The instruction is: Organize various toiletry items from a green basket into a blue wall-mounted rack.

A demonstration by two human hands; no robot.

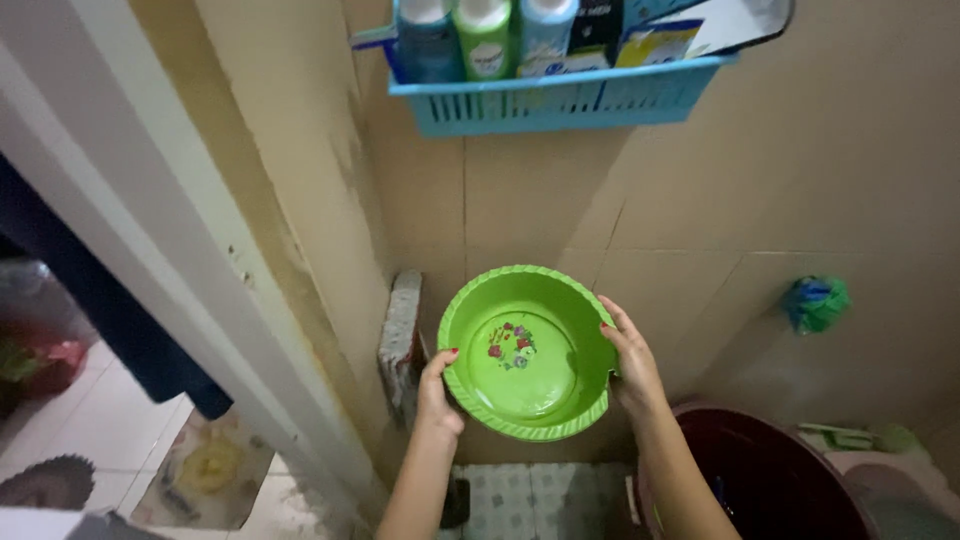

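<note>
Basin [527,352]: round, glossy green plastic, ribbed rim, flower print inside; held up against tiled wall [700,200] below blue slatted basket [560,100] | Left hand [437,392]: raised, closed on basin's lower-left rim | Right hand [630,362]: raised, fingers wrapped over basin's right rim | Dark red bucket [770,470]: right of and below basin

High on the tiled wall [840,170] we see a blue basket [560,100] holding three bottles [485,35] and some packets. A green bag [815,302] hangs further right. Below it stands a dark red bucket [775,480]. A worn sponge [402,330] leans in the corner, and a white door frame [150,240] crosses our left.
</note>
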